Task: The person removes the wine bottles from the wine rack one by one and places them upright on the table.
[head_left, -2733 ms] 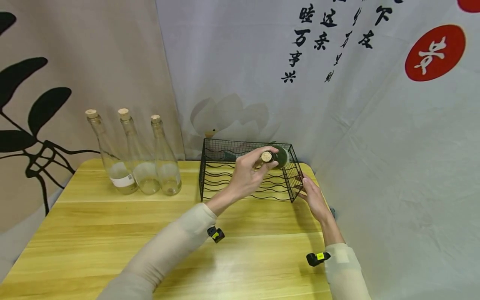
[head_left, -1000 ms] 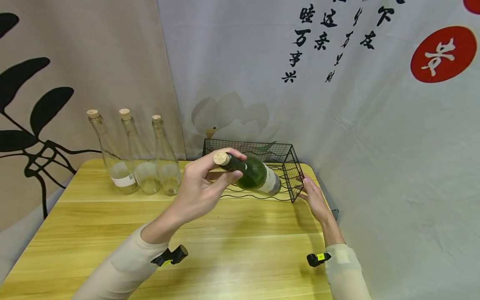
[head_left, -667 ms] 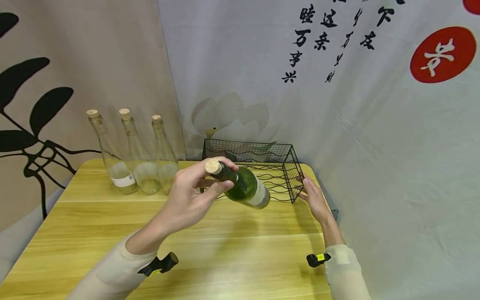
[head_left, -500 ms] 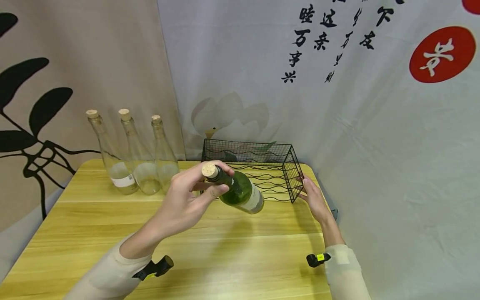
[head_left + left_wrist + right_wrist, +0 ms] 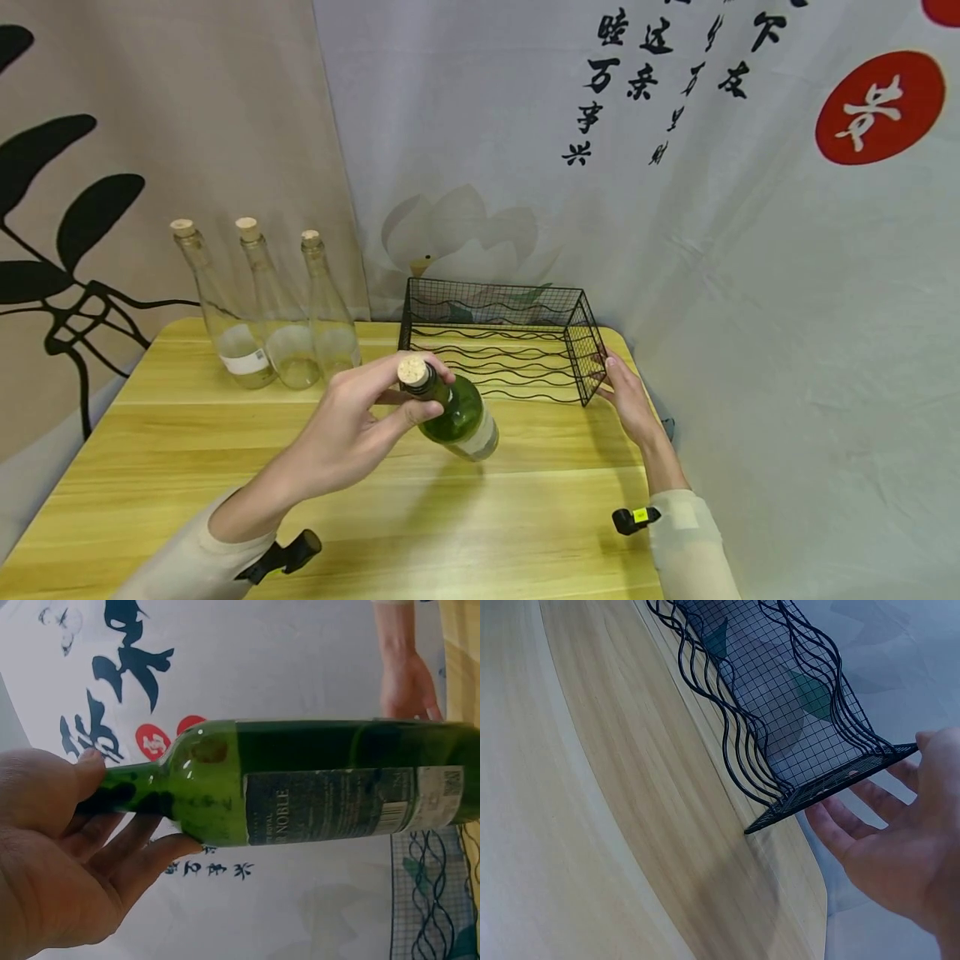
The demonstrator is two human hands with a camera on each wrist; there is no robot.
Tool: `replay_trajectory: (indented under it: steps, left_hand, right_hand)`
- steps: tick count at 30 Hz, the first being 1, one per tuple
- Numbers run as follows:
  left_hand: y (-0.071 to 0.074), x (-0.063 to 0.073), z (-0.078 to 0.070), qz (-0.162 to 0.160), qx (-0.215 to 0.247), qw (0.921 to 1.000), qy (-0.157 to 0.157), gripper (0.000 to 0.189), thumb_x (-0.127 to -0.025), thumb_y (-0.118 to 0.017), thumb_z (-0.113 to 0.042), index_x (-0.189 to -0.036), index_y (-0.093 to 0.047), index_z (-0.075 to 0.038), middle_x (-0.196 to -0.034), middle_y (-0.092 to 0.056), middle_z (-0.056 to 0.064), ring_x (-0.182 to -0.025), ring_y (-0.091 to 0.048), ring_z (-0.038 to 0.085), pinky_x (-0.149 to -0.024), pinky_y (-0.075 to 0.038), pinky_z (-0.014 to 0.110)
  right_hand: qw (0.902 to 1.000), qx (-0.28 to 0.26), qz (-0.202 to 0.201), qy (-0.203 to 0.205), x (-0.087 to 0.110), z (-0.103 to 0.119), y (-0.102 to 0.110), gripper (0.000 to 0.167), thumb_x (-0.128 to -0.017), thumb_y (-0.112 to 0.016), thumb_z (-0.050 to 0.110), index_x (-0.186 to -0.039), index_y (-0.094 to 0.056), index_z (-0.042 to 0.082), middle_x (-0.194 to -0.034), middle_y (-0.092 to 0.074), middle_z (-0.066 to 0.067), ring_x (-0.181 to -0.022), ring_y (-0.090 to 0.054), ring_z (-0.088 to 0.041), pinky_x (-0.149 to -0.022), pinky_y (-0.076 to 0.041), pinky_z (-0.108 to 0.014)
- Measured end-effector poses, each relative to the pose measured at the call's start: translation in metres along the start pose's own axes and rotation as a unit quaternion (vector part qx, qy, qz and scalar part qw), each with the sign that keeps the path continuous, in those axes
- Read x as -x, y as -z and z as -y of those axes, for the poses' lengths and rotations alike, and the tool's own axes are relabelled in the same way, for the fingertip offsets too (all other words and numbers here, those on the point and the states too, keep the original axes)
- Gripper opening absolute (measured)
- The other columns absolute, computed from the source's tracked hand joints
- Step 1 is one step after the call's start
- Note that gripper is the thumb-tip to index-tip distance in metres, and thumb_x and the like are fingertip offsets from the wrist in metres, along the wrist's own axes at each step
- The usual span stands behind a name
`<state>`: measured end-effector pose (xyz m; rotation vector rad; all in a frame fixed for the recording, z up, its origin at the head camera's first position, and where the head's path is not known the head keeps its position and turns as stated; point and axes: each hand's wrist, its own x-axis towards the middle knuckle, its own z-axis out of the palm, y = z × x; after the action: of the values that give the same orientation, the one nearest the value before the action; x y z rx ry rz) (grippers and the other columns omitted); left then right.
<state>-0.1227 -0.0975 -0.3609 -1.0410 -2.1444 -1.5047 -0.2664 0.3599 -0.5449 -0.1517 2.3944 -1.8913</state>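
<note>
My left hand (image 5: 347, 433) grips a corked green wine bottle (image 5: 457, 410) by its neck, in front of the black wire bottle rack (image 5: 585, 346). The bottle leans, its cork toward me and its base toward the rack. Whether the base touches the table I cannot tell. In the left wrist view, thumb and fingers lie round the neck, and a dark label (image 5: 330, 806) shows on the body. My right hand (image 5: 633, 402) rests against the rack's right end; the right wrist view shows its fingers (image 5: 836, 829) extended along the outside of the mesh panel (image 5: 832, 784).
Three clear corked bottles, a left one (image 5: 228, 321), a middle one (image 5: 281, 321) and a right one (image 5: 333, 321), stand at the back left of the wooden table (image 5: 150, 492). A printed curtain (image 5: 480, 150) hangs right behind the table and along its right side.
My left hand has lifted the green bottle out of the rack's right part and brought it left and toward me, past the rack's front. My right hand has stayed at the rack's end.
</note>
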Motion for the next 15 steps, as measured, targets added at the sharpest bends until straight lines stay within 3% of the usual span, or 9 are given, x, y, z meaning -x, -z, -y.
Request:
replay_trajectory:
  steps: [11, 15]
  left_hand:
    - [0.002, 0.015, 0.007, 0.049, -0.022, 0.9985, -0.002, 0.039, -0.097, -0.083, 0.003, -0.132, -0.073, -0.011, -0.123, -0.084, 0.006, -0.112, -0.082, 0.015, -0.088, -0.072, 0.027]
    - [0.004, 0.019, 0.012, 0.061, -0.035, 0.9973, 0.021, 0.036, -0.099, -0.082, -0.001, -0.132, -0.073, -0.011, -0.124, -0.083, 0.005, -0.113, -0.082, 0.014, -0.089, -0.072, 0.028]
  right_hand:
    - [1.0, 0.004, 0.002, 0.003, 0.0, -0.001, 0.0, 0.074, -0.124, -0.031, 0.053, -0.182, -0.016, 0.009, -0.186, -0.025, -0.024, -0.17, -0.027, -0.053, -0.136, -0.034, -0.076]
    - [1.0, 0.003, 0.002, 0.004, 0.001, -0.002, 0.0, 0.074, -0.124, -0.03, 0.053, -0.182, -0.015, 0.01, -0.186, -0.025, -0.024, -0.171, -0.027, -0.053, -0.136, -0.034, -0.076]
